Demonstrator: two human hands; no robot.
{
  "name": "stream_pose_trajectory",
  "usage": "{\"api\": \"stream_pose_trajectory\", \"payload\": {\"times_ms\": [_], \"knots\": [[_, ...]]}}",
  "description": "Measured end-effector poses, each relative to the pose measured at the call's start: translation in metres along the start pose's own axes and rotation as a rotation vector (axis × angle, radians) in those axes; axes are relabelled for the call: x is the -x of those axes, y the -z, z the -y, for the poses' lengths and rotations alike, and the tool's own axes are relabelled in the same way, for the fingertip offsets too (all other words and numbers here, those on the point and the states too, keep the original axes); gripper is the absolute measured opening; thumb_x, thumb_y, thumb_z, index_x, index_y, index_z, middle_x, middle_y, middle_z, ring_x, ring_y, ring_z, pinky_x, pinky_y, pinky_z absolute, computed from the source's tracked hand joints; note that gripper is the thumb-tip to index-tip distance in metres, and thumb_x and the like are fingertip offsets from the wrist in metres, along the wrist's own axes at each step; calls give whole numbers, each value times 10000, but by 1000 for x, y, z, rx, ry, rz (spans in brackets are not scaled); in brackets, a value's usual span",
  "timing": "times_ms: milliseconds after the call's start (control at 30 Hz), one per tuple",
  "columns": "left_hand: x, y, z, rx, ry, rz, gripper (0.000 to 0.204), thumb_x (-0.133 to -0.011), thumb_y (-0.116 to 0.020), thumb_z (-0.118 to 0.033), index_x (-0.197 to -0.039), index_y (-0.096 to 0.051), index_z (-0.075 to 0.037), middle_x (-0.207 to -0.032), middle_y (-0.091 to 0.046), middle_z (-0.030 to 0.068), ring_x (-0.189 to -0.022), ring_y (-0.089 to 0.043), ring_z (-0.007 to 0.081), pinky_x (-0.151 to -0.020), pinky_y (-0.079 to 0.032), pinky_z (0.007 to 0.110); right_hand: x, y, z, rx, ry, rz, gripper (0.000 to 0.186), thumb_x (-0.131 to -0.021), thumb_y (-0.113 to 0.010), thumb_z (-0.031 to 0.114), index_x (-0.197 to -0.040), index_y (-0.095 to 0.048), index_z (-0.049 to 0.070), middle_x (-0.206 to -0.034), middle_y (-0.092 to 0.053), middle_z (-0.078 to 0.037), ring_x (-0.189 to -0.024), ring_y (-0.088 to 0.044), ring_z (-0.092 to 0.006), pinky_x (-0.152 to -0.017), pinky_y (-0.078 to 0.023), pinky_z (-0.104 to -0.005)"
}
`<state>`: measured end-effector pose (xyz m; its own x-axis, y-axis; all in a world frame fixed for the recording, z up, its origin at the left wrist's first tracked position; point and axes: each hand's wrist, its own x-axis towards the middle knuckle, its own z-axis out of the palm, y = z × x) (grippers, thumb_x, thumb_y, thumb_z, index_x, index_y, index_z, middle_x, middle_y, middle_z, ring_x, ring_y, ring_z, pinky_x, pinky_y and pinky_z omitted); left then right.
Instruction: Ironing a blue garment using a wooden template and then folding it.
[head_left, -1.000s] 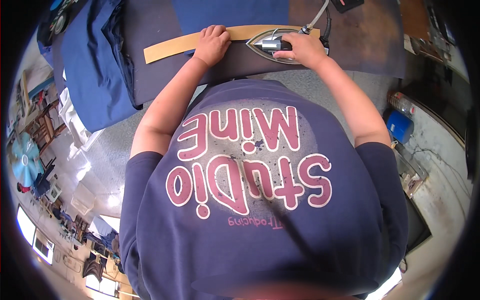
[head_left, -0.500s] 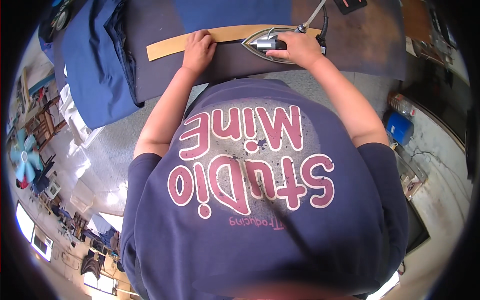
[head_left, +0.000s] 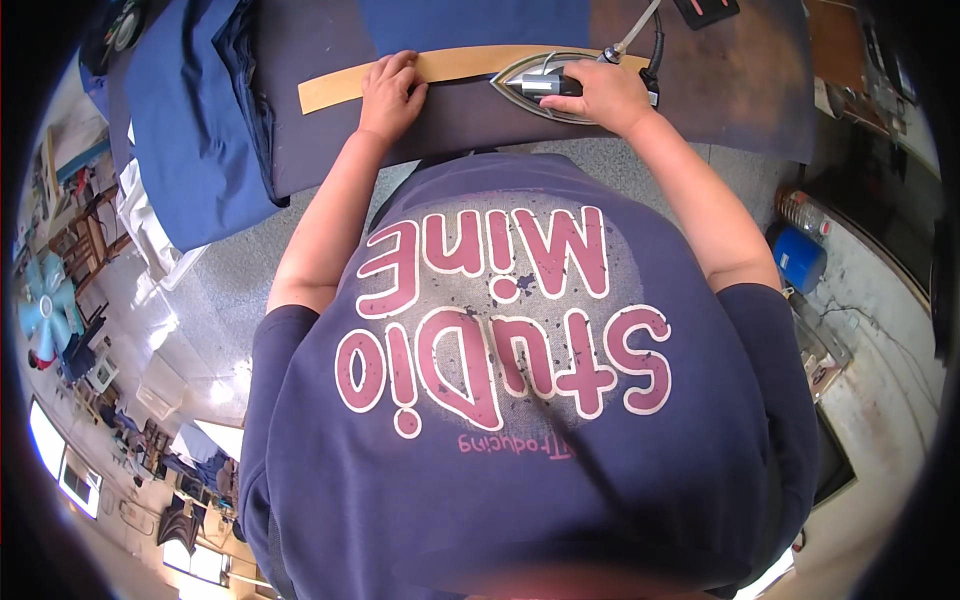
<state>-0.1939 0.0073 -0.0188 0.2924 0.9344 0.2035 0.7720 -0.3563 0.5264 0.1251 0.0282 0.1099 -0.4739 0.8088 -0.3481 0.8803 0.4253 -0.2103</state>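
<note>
Currently, an iron point(head_left: 543, 88) sits on the counter point(head_left: 730, 105) toward one o'clock in the head view, its tip aimed at nine and its body overlapping the near edge of a long tan strip point(head_left: 460, 66). My right hand point(head_left: 614, 98) grips the iron, fingers wrapped over its dark handle. The strip curves across twelve o'clock, one end reaching toward eleven. Near that end rests my left hand point(head_left: 390, 98), fingers loosely spread and slightly bent on the strip, thumb standing apart; how hard they press I cannot tell. A pale hose point(head_left: 637, 28) and a dark cord point(head_left: 658, 45) lead from the back of the iron toward one. Beyond the strip, at twelve, lies a blue cloth panel point(head_left: 475, 22); at ten, a larger spread of blue fabric point(head_left: 190, 130) drapes past the counter's edge. A black pad point(head_left: 708, 8) with red marks, cut by the frame, lies at one. My dark shirt point(head_left: 500, 500), with pink lettering, fills the center down to six. Farther out, a blue container point(head_left: 797, 258) and a clear bottle point(head_left: 803, 210) show near three, and a light-blue fan point(head_left: 48, 308) at nine.
</note>
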Motion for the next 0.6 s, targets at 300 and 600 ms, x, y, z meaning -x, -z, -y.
{"api": "stream_pose_trajectory", "payload": {"times_ms": [300,600], "knots": [[-3,0,3,-28,-12,-9,112,-760,-665,-173,-816,-619,-87,-1209,-569,38,-1159,-494,272,-978,-350,434,-2,-7,-6,-3,56,-88,617,-792,-530,688,-881,-629,85,-867,-657,-79,-800,-643,-297,-662,-518,-413],[-7,-5,-7,-56,53,-23,93,-756,-652,-160,-781,-607,-83,-1197,-577,53,-1151,-498,275,-980,-350,431,-9,-8,13,-14,63,-77,594,-800,-535,673,-819,-614,85,-835,-659,-61,-778,-644,-276,-648,-517,-394]]}}
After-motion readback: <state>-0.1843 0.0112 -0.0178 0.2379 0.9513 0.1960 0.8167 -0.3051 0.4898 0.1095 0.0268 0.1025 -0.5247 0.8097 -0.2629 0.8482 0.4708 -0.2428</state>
